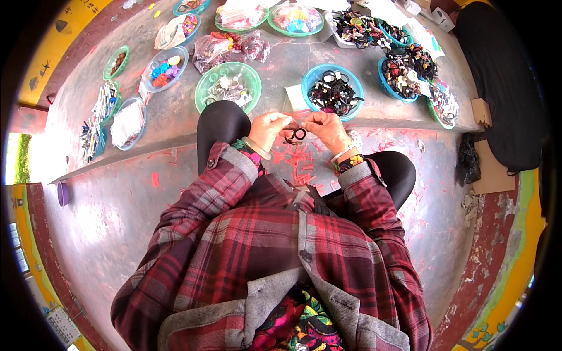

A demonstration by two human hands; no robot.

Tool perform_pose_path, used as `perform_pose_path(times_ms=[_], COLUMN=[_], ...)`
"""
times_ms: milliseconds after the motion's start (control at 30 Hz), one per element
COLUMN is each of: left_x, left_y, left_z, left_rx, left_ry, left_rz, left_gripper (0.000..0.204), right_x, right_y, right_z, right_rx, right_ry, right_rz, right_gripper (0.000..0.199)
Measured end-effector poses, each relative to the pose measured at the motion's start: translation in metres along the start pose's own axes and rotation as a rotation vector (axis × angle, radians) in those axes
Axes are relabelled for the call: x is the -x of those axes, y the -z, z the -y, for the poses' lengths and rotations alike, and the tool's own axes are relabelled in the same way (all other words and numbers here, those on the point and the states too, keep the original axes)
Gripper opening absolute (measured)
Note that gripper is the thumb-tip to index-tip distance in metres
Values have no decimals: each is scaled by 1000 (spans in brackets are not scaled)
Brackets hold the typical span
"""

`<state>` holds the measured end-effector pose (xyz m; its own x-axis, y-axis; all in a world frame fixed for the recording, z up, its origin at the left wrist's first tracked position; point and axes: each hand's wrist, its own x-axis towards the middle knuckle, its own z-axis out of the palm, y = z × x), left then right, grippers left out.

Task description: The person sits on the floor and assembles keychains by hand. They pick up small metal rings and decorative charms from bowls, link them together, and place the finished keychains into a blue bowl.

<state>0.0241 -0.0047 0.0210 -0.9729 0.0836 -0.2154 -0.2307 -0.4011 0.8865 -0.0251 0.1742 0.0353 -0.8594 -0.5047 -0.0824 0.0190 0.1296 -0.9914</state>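
Note:
My left hand (268, 131) and my right hand (329, 130) meet in front of my knees, fingertips pinched close together. A small black hair tie (300, 134) hangs in a loop just below the fingertips, with a darker brown bit beside it. What lies right between the fingertips is too small to make out. Just beyond my right hand stands a blue basket (307, 83) of black hair ties. Past my left hand is a green basket (201, 93) with small pale and metallic-looking pieces. A pale card or packet (297, 98) lies between the two baskets.
Red scraps (300, 164) litter the lower floor between my legs. On the raised ledge, clear bags of dark red items (219, 50) lie behind the green basket. A blue basket of colourful pieces (165, 70) stands left; more baskets of hair ties (404, 76) stand right.

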Motion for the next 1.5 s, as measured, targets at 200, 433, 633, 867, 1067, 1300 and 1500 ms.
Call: perform_pose_path(times_ms=[200, 433, 633, 867, 1067, 1300, 1500], left_x=[6, 7, 3, -23, -57, -106, -103], left_y=[-5, 23, 87, 165, 162, 191, 216], left_z=[-21, -91, -125, -65, -43, -19, -18], left_rx=[83, -97, 10, 173, 206, 416, 323], left_ry=[9, -419, -578, -390, -212, -67, 102], left_rz=[-10, -282, -595, -795, -712, -698, -971], left_gripper=[19, 16, 21, 20, 21, 20, 13], right_x=[3, -2, -5, -7, -12, -15, -14], right_y=[-1, 10, 2, -3, -3, -5, -3], right_z=[17, 7, 2, -8, -20, -23, -35], right_rx=[-60, -92, -69, -22, 16, 71, 169], right_ry=[-18, -101, -169, -237, -293, -316, -297], right_rz=[-101, -159, -179, -141, -118, -76, -60], right_gripper=[11, 12, 16, 14, 14, 15, 17])
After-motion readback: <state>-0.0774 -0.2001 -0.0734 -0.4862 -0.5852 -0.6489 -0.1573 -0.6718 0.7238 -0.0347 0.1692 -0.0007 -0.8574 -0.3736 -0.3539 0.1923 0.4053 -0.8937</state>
